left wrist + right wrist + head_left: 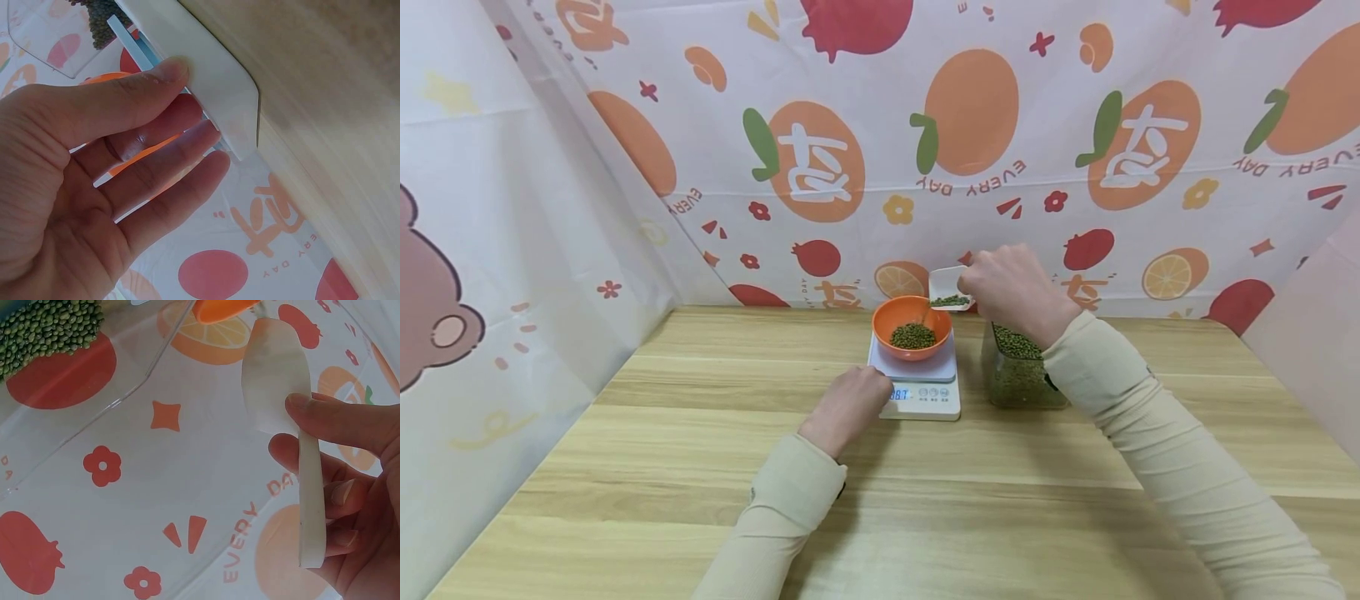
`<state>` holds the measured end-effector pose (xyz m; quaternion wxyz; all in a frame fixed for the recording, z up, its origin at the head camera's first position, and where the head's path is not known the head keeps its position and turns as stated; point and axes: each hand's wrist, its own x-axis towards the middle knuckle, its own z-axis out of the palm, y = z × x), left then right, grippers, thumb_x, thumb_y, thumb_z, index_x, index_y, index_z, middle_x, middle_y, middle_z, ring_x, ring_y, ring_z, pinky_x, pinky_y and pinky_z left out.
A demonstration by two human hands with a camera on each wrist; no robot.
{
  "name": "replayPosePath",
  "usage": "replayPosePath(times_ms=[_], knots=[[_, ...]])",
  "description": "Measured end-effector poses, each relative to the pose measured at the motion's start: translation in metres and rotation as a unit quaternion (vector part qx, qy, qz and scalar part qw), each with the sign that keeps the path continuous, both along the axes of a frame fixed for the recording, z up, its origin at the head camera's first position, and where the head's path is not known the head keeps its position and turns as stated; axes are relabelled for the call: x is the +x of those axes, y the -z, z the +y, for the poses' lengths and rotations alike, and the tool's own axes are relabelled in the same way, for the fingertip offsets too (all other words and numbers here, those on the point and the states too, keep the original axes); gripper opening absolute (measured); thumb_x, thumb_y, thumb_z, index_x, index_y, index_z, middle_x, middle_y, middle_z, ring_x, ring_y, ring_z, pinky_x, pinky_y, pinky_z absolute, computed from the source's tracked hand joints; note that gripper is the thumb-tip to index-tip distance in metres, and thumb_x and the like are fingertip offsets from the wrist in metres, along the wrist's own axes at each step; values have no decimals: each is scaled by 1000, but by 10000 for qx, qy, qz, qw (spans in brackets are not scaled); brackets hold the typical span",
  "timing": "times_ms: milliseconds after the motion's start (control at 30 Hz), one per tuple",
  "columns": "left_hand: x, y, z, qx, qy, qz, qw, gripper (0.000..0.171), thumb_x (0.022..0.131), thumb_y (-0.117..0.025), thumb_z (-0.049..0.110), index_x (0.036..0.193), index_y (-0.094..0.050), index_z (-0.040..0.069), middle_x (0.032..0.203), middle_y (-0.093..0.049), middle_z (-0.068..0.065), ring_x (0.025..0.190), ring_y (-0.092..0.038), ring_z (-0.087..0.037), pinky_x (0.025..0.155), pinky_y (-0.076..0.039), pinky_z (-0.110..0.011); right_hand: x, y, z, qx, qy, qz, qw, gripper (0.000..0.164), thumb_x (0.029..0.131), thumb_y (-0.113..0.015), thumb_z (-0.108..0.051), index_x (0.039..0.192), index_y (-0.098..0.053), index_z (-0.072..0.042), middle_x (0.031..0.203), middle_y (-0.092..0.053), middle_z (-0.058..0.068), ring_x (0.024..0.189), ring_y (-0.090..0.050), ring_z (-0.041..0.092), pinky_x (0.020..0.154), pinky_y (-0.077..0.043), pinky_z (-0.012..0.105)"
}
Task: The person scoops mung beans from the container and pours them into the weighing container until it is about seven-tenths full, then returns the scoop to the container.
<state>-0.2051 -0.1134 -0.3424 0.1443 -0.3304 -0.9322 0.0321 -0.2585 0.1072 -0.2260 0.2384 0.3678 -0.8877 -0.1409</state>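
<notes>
Scoop [278, 375] in the right hand [1018, 287], handle pinched between thumb and fingers, tips at the right rim of an orange bowl [913, 354] as a thin stream falls toward a mound of green beans [913, 337] inside. The bowl sits on a kitchen scale [928, 410], its base behind the lit display. A narrow gap separates the scale from a clear container [1021, 387] beneath the right hand; tabletop stretches to the left and in front. The left hand [848, 408], fingers loosely parted, touches the scale's front left corner, partly covering the display.

Smooth and round, the bowl contrasts with the straight-walled container, also holding beans; the white scoop has a slim, flat handle and more beans in its hollow. Cream sleeves [1172, 450] wrinkle along the arms. Streaked, pale wood grain crosses the table [625, 467], whose far edge meets a white sheet [887, 242] printed with oranges, pomegranates and inverted lettering.
</notes>
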Motion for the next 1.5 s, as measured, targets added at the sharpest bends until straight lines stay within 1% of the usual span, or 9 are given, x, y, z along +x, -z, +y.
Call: replayPosePath(times_ms=[233,467,667,867,1000,1233,1500], knots=[[0,0,0,-16,-22,-31,10000,8,76,-62,-5,78,-66,1,66,-63,-10,52,-51,-16,49,-49,-30,0,-2,-1,108,39,82,9999,22,73,-55,5,74,-68,-13,55,-49,3,43,-38,18,36,-36,31],[0,0,0,23,-39,-115,9999,7,76,-62,-4,77,-66,2,66,-63,-9,51,-50,-15,49,-49,-30,2,-4,-3,180,60,47,9998,23,73,-54,5,72,-68,-13,54,-49,2,43,-38,18,37,-38,31],[0,1,0,22,-19,-63,10000,8,77,-62,-4,79,-67,1,67,-63,-9,53,-51,-15,50,-49,-30,1,-5,-4,257,52,63,9996,19,74,-57,3,73,-68,-13,57,-53,3,42,-40,19,37,-39,32],[0,0,0,12,-38,-52,10000,8,77,-62,-4,80,-67,1,68,-64,-9,53,-51,-15,50,-49,-30,1,-2,-8,496,23,88,9987,13,74,-61,-1,74,-68,-12,66,-60,5,44,-43,20,39,-45,36],[0,1,0,-24,-36,-27,10000,8,77,-62,-4,80,-67,1,68,-64,-9,54,-52,-16,51,-50,-30,1,1,-11,725,22,40,9974,8,76,-65,-4,79,-69,-10,68,-62,7,46,-46,21,41,-46,34],[0,1,0,-83,-22,22,10000,8,77,-62,-4,78,-67,2,66,-63,-9,52,-51,-15,49,-49,-30,2,4,-16,1057,15,35,9944,6,77,-66,-5,79,-69,-9,68,-63,7,47,-46,20,44,-46,32],[0,0,0,-118,-112,-144,9998,7,78,-63,-2,79,-67,3,68,-64,-8,52,-49,-14,51,-49,-30,3,8,-19,1130,-120,-5,9935,9,78,-63,-3,74,-68,-9,61,-59,6,46,-44,20,44,-45,32]])
